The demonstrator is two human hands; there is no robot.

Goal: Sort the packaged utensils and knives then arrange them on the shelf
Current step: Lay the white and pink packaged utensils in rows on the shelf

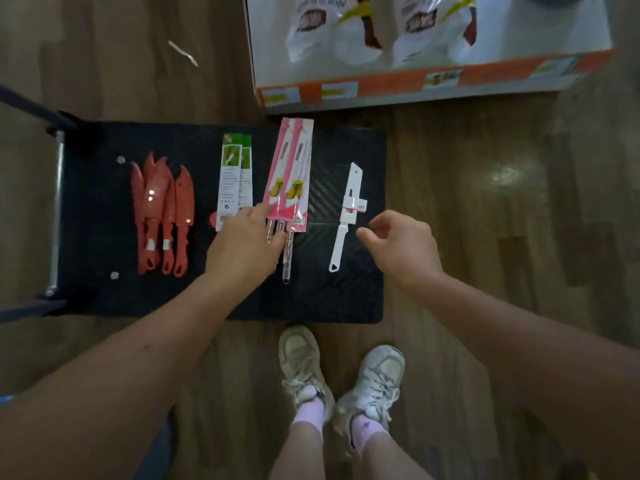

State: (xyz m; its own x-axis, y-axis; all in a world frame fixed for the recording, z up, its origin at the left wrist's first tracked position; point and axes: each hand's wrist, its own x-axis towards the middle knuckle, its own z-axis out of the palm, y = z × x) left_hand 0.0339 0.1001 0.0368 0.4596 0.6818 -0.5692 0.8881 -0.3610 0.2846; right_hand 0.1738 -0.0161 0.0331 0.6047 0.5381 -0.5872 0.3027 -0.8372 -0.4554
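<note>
A cluster of red knives [162,216], green-and-white packs [233,183], overlapping pink packs [289,174] and one white knife [348,216] lie lengthwise, side by side, on a black cart deck [97,202].

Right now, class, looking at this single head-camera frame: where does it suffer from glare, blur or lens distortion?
Head view: glare blooms on the wooden floor right of the black cart deck; a small highlight glints on the red knives; the white bags on the shelf at top are blurred; the wide lens bends the shelf's orange edge.
</note>
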